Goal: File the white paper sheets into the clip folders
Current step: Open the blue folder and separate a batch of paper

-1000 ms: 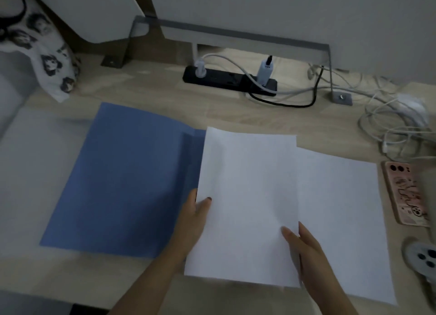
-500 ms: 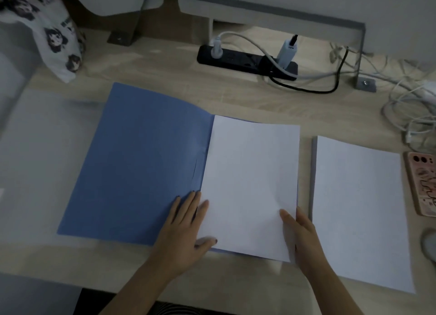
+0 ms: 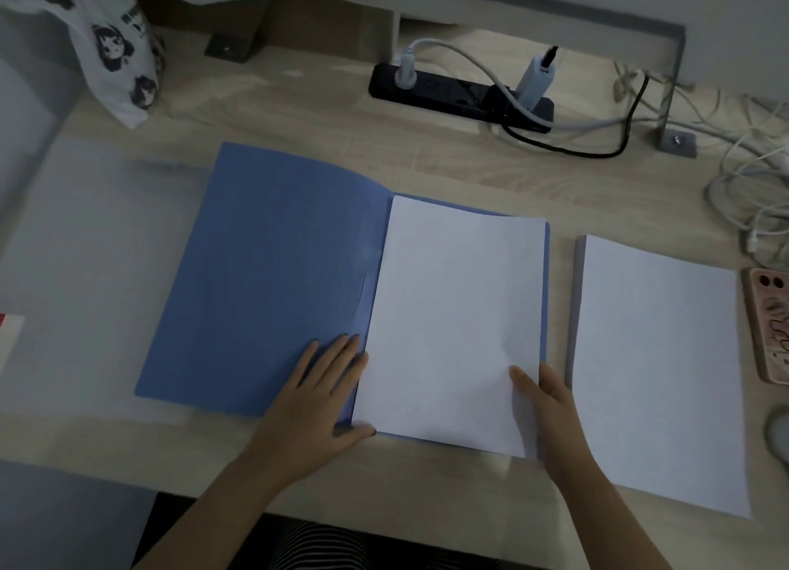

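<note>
A blue clip folder (image 3: 273, 279) lies open flat on the desk (image 3: 469, 168), its spine running from about 12 to 6 o'clock with a slight lean, the near end toward 7. Its left cover is bare; on its right half lies a white paper sheet (image 3: 452, 322), long axis parallel to the spine, short edges toward 12 and 6. A thin blue margin of the folder shows along the sheet's top and right edges. No clip can be made out; the fold is in shadow.

The left hand (image 3: 320, 398) rests palm down on the left cover at the spine's near end, fingers (image 3: 341, 351) spread flat and holding nothing, thumb at the sheet's lower left corner. The right hand (image 3: 550, 403) grips the sheet's lower right edge, thumb on top, its other fingers hidden beneath the paper.

At 3 o'clock from the folder, just apart from it, lies a stack of white sheets (image 3: 657, 369), long axis likewise toward 12. Beyond it a pink phone (image 3: 768, 326) is cut off by the frame edge. At 12 o'clock sits a black power strip (image 3: 452, 93) with plugs; tangled white cables (image 3: 751, 185) lie at 2. A printed cloth bag (image 3: 119, 53) hangs at 10. The scene is dim and the left side blurred.
</note>
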Motion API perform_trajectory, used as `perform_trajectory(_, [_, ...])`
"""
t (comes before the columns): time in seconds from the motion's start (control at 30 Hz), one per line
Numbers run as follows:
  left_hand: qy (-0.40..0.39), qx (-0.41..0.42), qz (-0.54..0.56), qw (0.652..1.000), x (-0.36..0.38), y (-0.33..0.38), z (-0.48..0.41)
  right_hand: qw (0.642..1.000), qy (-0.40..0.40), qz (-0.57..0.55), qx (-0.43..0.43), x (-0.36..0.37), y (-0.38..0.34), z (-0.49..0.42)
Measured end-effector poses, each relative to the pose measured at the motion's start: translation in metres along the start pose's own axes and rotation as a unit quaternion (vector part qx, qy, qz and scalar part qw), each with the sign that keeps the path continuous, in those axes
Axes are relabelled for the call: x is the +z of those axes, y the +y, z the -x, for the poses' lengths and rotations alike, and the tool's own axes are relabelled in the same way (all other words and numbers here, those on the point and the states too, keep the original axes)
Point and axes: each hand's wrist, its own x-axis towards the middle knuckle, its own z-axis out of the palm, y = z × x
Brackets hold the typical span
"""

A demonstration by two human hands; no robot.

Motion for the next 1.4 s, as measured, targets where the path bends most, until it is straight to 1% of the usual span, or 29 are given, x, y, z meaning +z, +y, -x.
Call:
perform_trajectory(0.07, [0.056,-0.043,0.038,0.997,-0.002,-0.003,0.011,1.0,0.001,-0.001,0.0,0.0,0.001,0.0])
perform_trajectory(0.13, [0.117,-0.089,0.074,0.986,-0.008,-0.007,0.023,1.0,-0.002,0.003,-0.002,0.0,0.0,0.0])
perform_trajectory(0.17, [0.135,-0.105,0.091,0.981,-0.011,-0.008,0.029,1.0,-0.003,0.004,-0.004,0.0,0.0,0.0])
perform_trajectory(0.2, [0.142,-0.116,0.103,0.978,-0.014,-0.009,0.037,1.0,-0.005,0.005,-0.006,0.0,0.0,0.001])
perform_trajectory(0.27, [0.126,-0.144,0.134,0.972,-0.018,-0.01,0.05,1.0,-0.002,0.005,-0.01,0.0,-0.001,0.0])
perform_trajectory(0.33, [0.086,-0.215,0.182,0.956,-0.017,-0.009,0.062,1.0,0.003,0.006,-0.015,0.0,0.0,0.0])
perform_trajectory(0.4, [0.05,-0.304,0.242,0.92,-0.009,-0.007,0.071,1.0,0.008,0.01,-0.017,0.001,0.0,0.0])
perform_trajectory(0.47, [0.031,-0.351,0.331,0.876,-0.001,-0.006,0.074,1.0,0.011,0.017,-0.019,0.002,0.001,0.0])
perform_trajectory(0.53, [0.063,-0.365,0.437,0.819,0.003,-0.001,0.073,1.0,0.013,0.017,-0.021,0.003,0.0,0.001])
perform_trajectory(0.63, [0.116,-0.378,0.587,0.707,-0.005,0.015,0.066,1.0,0.016,0.006,-0.016,0.004,0.0,0.0])
perform_trajectory(0.67, [0.125,-0.382,0.612,0.681,-0.007,0.019,0.063,1.0,0.016,0.004,-0.013,0.004,0.001,-0.001])
perform_trajectory(0.7, [0.131,-0.383,0.624,0.668,-0.01,0.023,0.06,1.0,0.017,0.004,-0.012,0.004,0.001,0.0])
perform_trajectory(0.77, [0.137,-0.381,0.628,0.664,-0.013,0.029,0.056,1.0,0.02,0.007,-0.013,0.004,0.002,-0.001])
perform_trajectory(0.83, [0.143,-0.385,0.62,0.668,-0.013,0.034,0.051,1.0,0.02,0.01,-0.017,0.005,0.003,-0.001])
perform_trajectory(0.87, [0.142,-0.389,0.608,0.678,-0.013,0.036,0.049,1.0,0.019,0.011,-0.019,0.004,0.003,-0.002])
perform_trajectory(0.97, [0.121,-0.38,0.561,0.726,-0.012,0.039,0.046,1.0,0.015,0.011,-0.019,0.004,0.004,-0.002])
perform_trajectory(1.03, [0.095,-0.373,0.529,0.757,-0.009,0.039,0.046,1.0,0.005,0.001,-0.004,0.002,0.003,-0.005])
perform_trajectory(1.1, [0.073,-0.372,0.507,0.774,-0.007,0.04,0.045,0.999,0.0,-0.012,0.03,-0.002,0.0,-0.008])
perform_trajectory(1.13, [0.069,-0.372,0.503,0.777,-0.006,0.041,0.044,0.998,0.003,-0.025,0.052,-0.005,-0.003,-0.009])
perform_trajectory(1.2, [0.068,-0.378,0.527,0.758,-0.007,0.042,0.043,0.995,0.003,-0.057,0.087,-0.009,-0.006,-0.011])
perform_trajectory(1.27, [0.068,-0.392,0.57,0.719,-0.012,0.044,0.04,0.992,-0.006,-0.074,0.098,-0.012,-0.008,-0.015])
perform_trajectory(1.3, [0.056,-0.398,0.586,0.704,-0.014,0.044,0.037,0.991,-0.016,-0.085,0.104,-0.014,-0.008,-0.018])
perform_trajectory(1.33, [0.046,-0.399,0.595,0.696,-0.015,0.043,0.034,0.989,-0.027,-0.094,0.109,-0.015,-0.008,-0.022])
perform_trajectory(1.4, [0.023,-0.412,0.581,0.701,-0.015,0.039,0.023,0.988,-0.057,-0.095,0.11,-0.017,-0.01,-0.025])
